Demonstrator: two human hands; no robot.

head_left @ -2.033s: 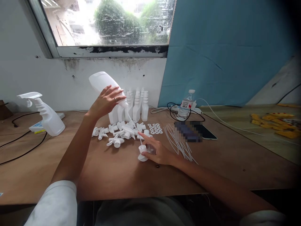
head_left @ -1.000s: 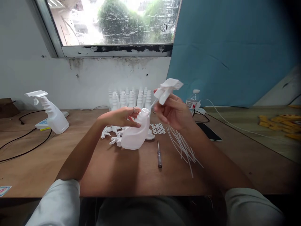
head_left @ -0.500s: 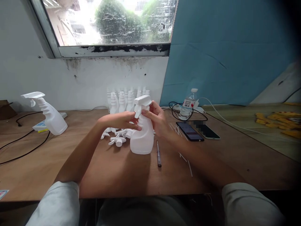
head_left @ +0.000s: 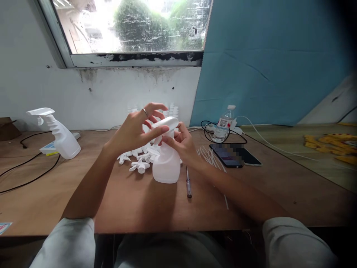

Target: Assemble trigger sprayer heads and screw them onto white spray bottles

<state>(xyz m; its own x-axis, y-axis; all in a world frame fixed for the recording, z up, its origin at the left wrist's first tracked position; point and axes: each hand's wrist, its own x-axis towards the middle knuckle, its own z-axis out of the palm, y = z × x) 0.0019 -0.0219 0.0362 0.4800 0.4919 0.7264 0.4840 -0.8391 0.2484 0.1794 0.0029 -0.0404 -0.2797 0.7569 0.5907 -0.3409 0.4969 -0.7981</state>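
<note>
1. Clock positions are read from the spray bottle (head_left: 166,167), with 12 o'clock toward the wall. It stands upright over the wooden table (head_left: 119,208), in front of the person; whether its base touches the wood I cannot tell.
2. A white spray head (head_left: 169,122) sits at its top; the hands hide much of the join.
3. The right hand (head_left: 184,145), coming in from 4 o'clock, has thumb and fingers closed around the bottle's neck, just below the head.
4. The left hand (head_left: 136,128) comes from 8 o'clock, a ring on one finger. Its thumb lies across the spray head and its fingers are spread above and behind; whether it grips, I cannot tell.
5. Loose spray heads (head_left: 142,166) lie near the bottle at 10 o'clock.
6. A screwdriver (head_left: 189,186) lies just beside it at 3 o'clock, its tip away from the person.
7. Thin white tubes (head_left: 208,156) lie at 2 o'clock, partly behind the right arm.
8. More white bottles (head_left: 174,111) stand at 12 o'clock, mostly hidden by the hands.
</note>
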